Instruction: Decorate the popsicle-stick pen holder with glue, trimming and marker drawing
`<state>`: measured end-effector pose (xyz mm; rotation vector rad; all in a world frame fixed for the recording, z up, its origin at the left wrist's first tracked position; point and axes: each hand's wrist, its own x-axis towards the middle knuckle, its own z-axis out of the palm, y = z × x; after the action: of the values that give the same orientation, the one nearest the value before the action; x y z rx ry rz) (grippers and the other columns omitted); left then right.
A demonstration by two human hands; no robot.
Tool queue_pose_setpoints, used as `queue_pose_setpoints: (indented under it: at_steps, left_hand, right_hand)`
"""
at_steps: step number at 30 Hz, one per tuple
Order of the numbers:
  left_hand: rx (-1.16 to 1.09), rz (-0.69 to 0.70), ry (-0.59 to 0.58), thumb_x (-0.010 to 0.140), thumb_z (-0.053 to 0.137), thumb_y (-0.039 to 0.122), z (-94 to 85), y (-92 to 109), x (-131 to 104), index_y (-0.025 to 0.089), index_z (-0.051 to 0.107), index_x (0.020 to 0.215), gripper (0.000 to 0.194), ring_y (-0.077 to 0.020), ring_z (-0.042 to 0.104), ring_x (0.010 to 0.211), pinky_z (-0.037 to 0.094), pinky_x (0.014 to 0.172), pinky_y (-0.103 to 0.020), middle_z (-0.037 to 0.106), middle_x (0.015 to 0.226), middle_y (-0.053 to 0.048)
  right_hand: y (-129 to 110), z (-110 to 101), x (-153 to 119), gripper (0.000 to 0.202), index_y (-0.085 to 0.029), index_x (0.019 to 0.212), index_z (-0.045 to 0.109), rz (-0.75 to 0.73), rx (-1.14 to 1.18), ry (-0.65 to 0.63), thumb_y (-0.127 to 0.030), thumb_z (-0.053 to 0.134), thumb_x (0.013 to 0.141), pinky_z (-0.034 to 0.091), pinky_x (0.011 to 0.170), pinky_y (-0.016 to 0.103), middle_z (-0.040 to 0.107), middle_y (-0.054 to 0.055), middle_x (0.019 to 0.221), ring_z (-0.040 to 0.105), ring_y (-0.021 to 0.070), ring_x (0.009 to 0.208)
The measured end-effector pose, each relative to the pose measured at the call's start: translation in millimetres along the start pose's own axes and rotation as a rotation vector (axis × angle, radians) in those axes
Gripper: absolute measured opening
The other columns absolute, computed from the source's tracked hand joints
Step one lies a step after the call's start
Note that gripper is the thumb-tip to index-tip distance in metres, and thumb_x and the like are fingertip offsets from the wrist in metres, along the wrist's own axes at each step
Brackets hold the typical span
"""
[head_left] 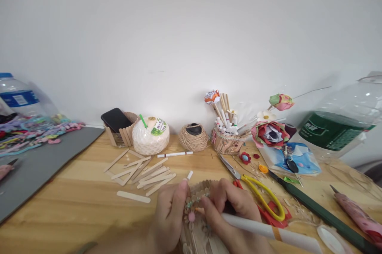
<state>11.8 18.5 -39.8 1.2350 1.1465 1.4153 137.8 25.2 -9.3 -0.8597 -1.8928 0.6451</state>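
The left hand has its thumb and fingers closed on the side of a wooden piece, which lies low in view between both hands, near the table's front; this hold probably keeps it steady. A white cap stands up beside the left thumb, likely tucked there to keep it near, though whether it is pinched I cannot tell. The right hand grips a white pen with bent fingers, close to its orange tip, presumably for fine control; the tip points in beside a pink dot on the piece. Loose sticks lie ahead and leftward, perhaps to leave the hands room. Scissors rest just right, within reach. Behind, a pot keeps other pens upright, next to a ball of twine.
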Motion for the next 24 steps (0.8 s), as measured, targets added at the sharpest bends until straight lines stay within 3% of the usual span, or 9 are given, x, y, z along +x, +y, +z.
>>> queue_pose_setpoints:
  at_steps: [9, 17, 20, 24]
  left_hand:
    - [-0.008, 0.065, -0.07, 0.09, 0.037, 0.044, -3.3, -7.2, 2.3, 0.02, 0.044, 0.042, 0.054, -0.0112, 0.042, 0.041, 0.036, 0.049, -0.023, 0.049, 0.04, 0.002]
    - [0.014, 0.067, -0.058, 0.091, 0.035, 0.043, -4.6, -11.4, 2.4, 0.02, 0.042, 0.043, 0.054, -0.0111, 0.042, 0.04, 0.035, 0.048, -0.024, 0.047, 0.039, 0.002]
    - [0.023, 0.086, -0.048, 0.091, 0.035, 0.043, -4.7, -10.4, 2.6, 0.02, 0.043, 0.042, 0.055, -0.0112, 0.041, 0.039, 0.035, 0.048, -0.024, 0.047, 0.038, 0.002]
    - [0.059, 0.129, -0.036, 0.092, 0.035, 0.043, -5.9, -9.5, 0.3, 0.02, 0.042, 0.041, 0.057, -0.0108, 0.04, 0.038, 0.034, 0.046, -0.024, 0.048, 0.038, 0.001]
  right_hand:
    - [3.1, 2.0, -1.5, 0.033, -0.022, 0.06, 0.025, 0.039, 0.037, 0.032, -0.017, 0.047, 0.084, 0.028, 0.041, 0.018, 0.035, -0.008, 0.051, 0.033, 0.0067, 0.042]
    - [-0.1, 1.5, -0.6, 0.034, -0.022, 0.058, 0.029, 0.048, 0.052, 0.0, -0.017, 0.051, 0.083, 0.028, 0.041, 0.02, 0.038, -0.007, 0.049, 0.034, 0.0075, 0.044]
    - [-2.4, 2.0, -2.2, 0.034, -0.022, 0.059, 0.031, 0.164, 0.193, 0.095, -0.028, 0.053, 0.085, 0.027, 0.042, 0.021, 0.039, -0.006, 0.051, 0.034, 0.008, 0.044]
    - [-5.0, 0.3, -2.0, 0.042, -0.023, 0.06, 0.033, 0.302, 0.391, 0.186, -0.049, 0.061, 0.078, 0.022, 0.04, 0.021, 0.034, -0.008, 0.05, 0.027, 0.0079, 0.044]
